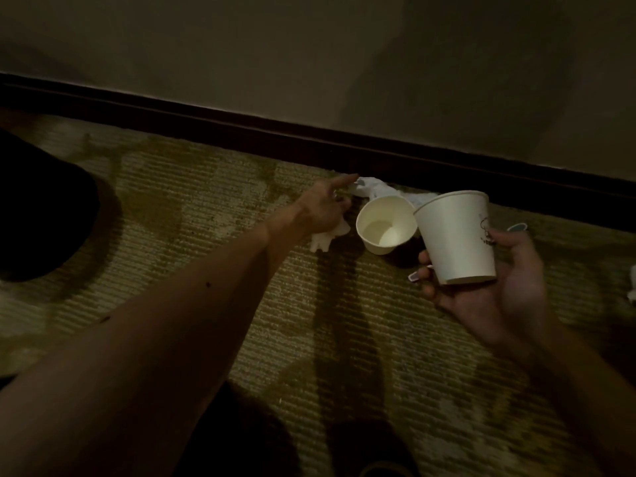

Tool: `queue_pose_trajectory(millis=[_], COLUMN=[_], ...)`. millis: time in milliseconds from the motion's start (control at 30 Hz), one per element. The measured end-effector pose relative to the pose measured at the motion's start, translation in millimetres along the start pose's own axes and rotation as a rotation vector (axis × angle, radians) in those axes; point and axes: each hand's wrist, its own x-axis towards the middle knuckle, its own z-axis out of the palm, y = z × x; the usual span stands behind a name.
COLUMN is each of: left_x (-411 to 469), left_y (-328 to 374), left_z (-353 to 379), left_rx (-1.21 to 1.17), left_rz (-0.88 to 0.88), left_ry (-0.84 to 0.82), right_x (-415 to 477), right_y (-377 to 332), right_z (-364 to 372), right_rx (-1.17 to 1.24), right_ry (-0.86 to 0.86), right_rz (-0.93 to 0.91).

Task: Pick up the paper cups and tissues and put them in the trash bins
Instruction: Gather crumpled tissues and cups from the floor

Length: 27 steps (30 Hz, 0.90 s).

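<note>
My right hand (495,287) grips a white paper cup (454,235), held upright above the carpet. A second paper cup (385,224) lies on its side on the carpet just left of it, its open mouth toward me. My left hand (323,208) reaches out beside that cup; its lower fingers curl round a crumpled tissue (323,239) that sticks out below the palm. The index finger points forward and touches another crumpled white tissue (373,189) lying against the baseboard behind the cups.
A dark baseboard (241,122) runs along the wall above the patterned carpet (192,215). A large dark shape (38,208) sits at the left. Another white scrap (632,284) shows at the right edge. The room is dim.
</note>
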Motion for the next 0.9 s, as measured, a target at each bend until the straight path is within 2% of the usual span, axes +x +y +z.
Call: queue_pose_trajectory(millis=[200, 333, 567, 767, 900], left_x=[-0.8, -6.0, -37.2, -96.5, -149.3], left_y=[-7.8, -6.2, 5.0, 26.7, 33.6], left_z=[-7.1, -23.9, -62.4, -94.3, -107.8], left_rx=[0.048, 0.024, -0.061, -0.184, -0.279], left_rz=[-0.001, -0.038, 0.056, 0.247, 0.257], left_ry=[0.033, 0.150, 0.307, 0.267, 0.160], right_x=[-3.1, -8.2, -25.5, -47.6, -59.7], right_y=[-1.0, 0.8, -4.1, 1.1, 16.0], right_z=[2.6, 5.1, 27.9, 77.9, 119.6], right_rx=[0.001, 0.025, 0.008, -0.027, -0.021], right_ry=[0.028, 0.033, -0.032, -0.137, -0.167], right_rz=[-0.008, -0.027, -0.093, -0.127, -0.095])
